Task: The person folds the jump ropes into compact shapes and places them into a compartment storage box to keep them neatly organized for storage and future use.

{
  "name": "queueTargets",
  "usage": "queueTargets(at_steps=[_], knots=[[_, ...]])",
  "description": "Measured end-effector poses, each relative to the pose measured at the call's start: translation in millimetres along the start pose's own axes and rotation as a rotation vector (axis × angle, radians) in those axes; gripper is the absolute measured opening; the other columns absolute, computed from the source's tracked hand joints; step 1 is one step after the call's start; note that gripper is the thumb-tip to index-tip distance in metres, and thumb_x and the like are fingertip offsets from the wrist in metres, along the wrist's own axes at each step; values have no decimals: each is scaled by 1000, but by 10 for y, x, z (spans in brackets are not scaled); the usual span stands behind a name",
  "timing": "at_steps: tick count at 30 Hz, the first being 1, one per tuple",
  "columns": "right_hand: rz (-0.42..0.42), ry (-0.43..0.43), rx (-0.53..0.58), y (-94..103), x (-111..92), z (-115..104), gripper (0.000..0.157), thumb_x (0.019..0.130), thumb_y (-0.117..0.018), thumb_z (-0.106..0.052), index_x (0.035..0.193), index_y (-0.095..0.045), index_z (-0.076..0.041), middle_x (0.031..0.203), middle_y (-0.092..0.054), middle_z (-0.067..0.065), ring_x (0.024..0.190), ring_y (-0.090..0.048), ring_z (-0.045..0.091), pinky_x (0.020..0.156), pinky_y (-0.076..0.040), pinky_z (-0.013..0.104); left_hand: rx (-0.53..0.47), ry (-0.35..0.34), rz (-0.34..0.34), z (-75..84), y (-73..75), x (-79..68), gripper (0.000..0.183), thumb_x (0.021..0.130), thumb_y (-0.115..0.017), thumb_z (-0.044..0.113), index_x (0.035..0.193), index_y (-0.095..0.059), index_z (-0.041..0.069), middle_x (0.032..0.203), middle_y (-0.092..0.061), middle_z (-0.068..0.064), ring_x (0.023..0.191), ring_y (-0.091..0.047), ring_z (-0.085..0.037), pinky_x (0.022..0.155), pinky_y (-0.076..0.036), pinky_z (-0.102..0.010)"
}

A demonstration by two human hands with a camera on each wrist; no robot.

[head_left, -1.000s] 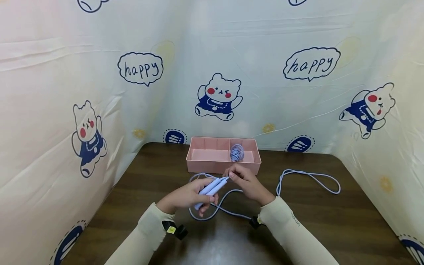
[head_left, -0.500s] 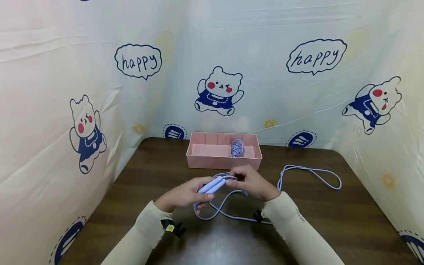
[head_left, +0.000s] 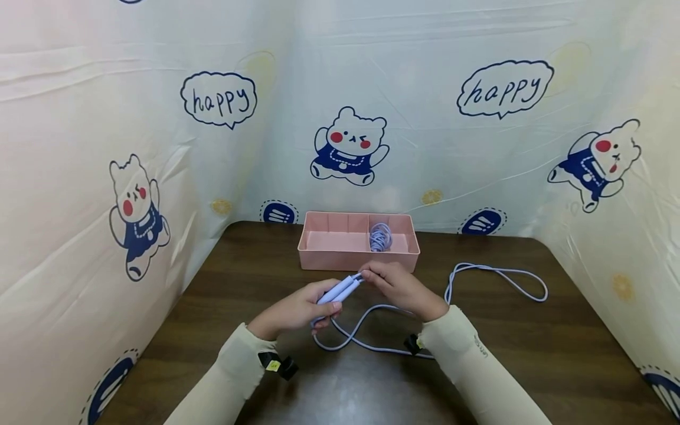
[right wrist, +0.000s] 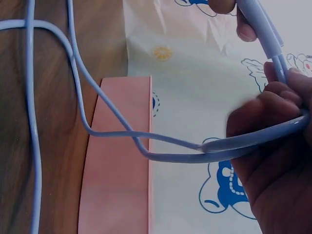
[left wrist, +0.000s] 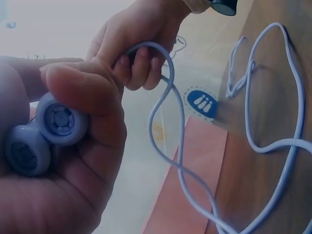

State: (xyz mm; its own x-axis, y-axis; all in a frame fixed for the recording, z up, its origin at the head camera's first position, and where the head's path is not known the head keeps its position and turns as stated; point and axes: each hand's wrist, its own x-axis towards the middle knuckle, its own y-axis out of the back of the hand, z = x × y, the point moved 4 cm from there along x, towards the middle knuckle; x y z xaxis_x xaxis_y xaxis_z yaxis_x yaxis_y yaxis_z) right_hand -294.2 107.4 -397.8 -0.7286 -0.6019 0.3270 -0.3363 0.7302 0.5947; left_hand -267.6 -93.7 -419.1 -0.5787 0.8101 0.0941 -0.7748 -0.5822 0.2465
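A jump rope with two pale blue handles (head_left: 339,290) is held above the table. My left hand (head_left: 297,308) grips both handles side by side; their round ends (left wrist: 62,119) show in the left wrist view. Close beyond the handles' far tips, my right hand (head_left: 401,287) pinches the cords where they leave the handles. In the right wrist view the two cords (right wrist: 195,151) pass through the curled fingers of that hand and hang down. The rest of the blue cord (head_left: 372,347) lies in loose loops on the table.
At the back of the table (head_left: 255,260) stands a pink divided box (head_left: 345,261), with a coiled blue cord (head_left: 380,237) in its right compartment. A doubled loop of cord (head_left: 504,273) lies to the right. A printed curtain (head_left: 414,106) surrounds the table.
The right hand has shifted slightly, coming back to the handles' tips with the cords. The loop of cord behind the handles has gone from sight. The left hand keeps its grip, raised slightly.
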Motion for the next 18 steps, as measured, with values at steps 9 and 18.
queueTargets(at_steps=[9, 18], knots=[[39, 24, -85, 127, 20, -120, 19, 102, -50, -28, 107, -67, -20, 88, -61, -3, 81, -56, 18, 72, -50, 32, -24, 5, -4, 5, -36, 50, 25, 103, -51, 17, 120, -42, 2, 72, -52, -8, 53, -53, -17, 49, -53, -43], [71, 94, -179, 411, 22, -304, 15, 98, -58, -20, 104, -71, -16, 90, -62, -8, 85, -55, 15, 72, -51, 31, -83, 15, -85, 121, -94, 56, 25, 105, -44, 17, 122, -46, -1, 82, -52, -9, 63, -55, -17, 58, -54, -38]])
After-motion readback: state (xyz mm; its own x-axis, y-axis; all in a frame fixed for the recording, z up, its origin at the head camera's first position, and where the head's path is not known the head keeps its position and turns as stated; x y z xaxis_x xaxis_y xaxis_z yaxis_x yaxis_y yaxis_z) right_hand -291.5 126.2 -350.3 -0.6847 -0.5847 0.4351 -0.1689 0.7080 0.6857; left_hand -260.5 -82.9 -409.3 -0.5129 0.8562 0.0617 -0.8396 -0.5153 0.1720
